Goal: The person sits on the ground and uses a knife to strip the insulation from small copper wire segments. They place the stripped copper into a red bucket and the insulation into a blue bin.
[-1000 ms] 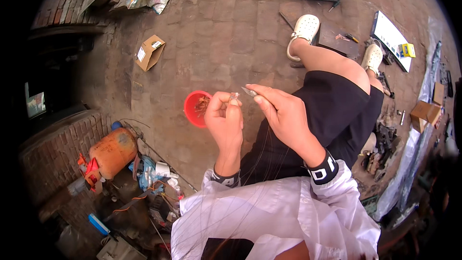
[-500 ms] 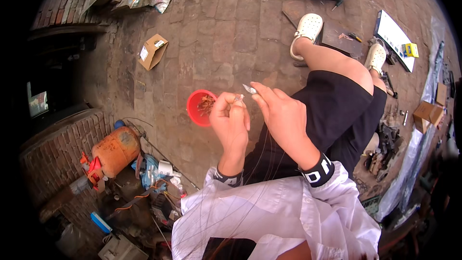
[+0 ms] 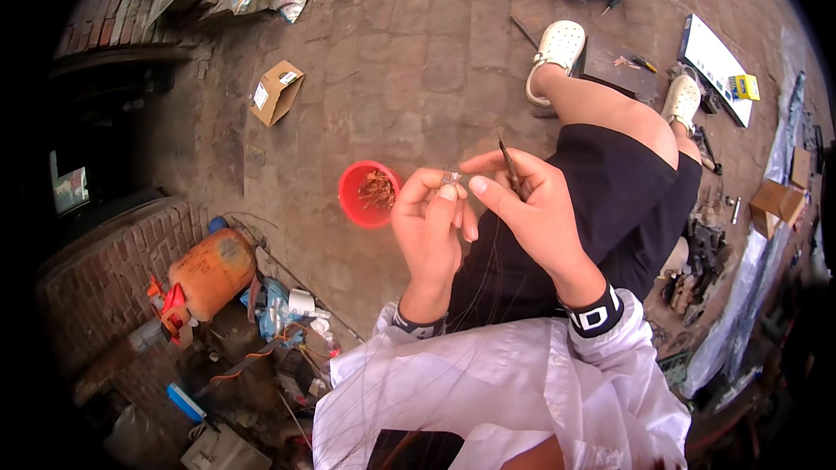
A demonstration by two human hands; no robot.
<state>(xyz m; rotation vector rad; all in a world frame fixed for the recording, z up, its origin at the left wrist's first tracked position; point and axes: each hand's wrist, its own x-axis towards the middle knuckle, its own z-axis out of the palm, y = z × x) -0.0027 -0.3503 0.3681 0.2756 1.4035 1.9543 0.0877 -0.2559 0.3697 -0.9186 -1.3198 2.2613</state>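
Mid-frame, left hand (image 3: 428,231) pinches a small metal piece (image 3: 450,178); right hand (image 3: 531,209) touches it, gripping a thin tool (image 3: 509,165). Work looks underway, unfinished. Red bowl (image 3: 367,194) left of them holds more bits.

Even soft daylight, faint shadows, sharp centre, fisheye bending and black corners, dark left edge
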